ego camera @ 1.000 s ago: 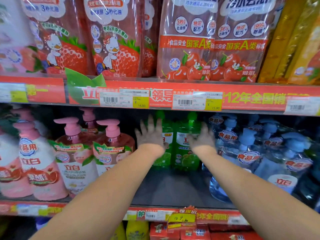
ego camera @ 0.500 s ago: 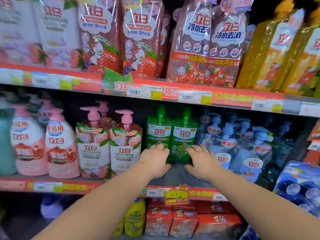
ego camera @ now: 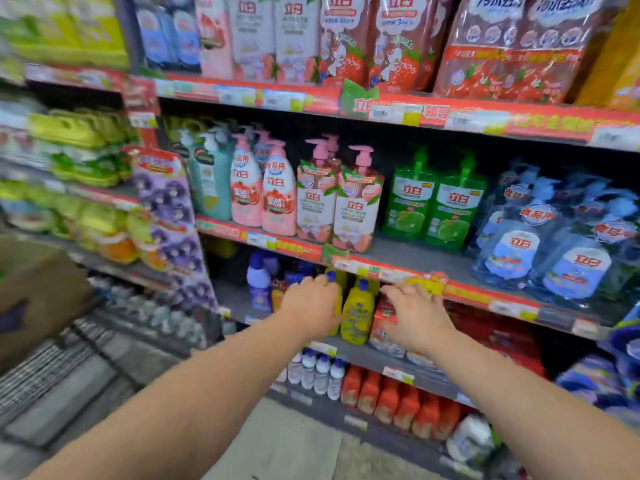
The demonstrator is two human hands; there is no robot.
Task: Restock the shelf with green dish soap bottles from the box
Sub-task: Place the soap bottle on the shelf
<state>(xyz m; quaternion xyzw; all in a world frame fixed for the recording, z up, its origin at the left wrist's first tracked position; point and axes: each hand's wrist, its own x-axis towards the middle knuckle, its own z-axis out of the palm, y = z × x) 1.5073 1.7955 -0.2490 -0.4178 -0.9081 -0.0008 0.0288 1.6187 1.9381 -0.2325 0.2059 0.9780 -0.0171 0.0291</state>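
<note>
I am holding my hands out, apart and empty, fingers loose: my left hand (ego camera: 311, 308) and right hand (ego camera: 417, 317) are hovering at centre frame, before yellow bottles (ego camera: 358, 317). Two green dish soap bottles (ego camera: 433, 206) are standing side by side on the grey shelf (ego camera: 408, 254) above, between pink pump bottles (ego camera: 332, 202) and blue ones (ego camera: 540, 237). A brown box (ego camera: 38, 292) is sitting at the left edge.
</note>
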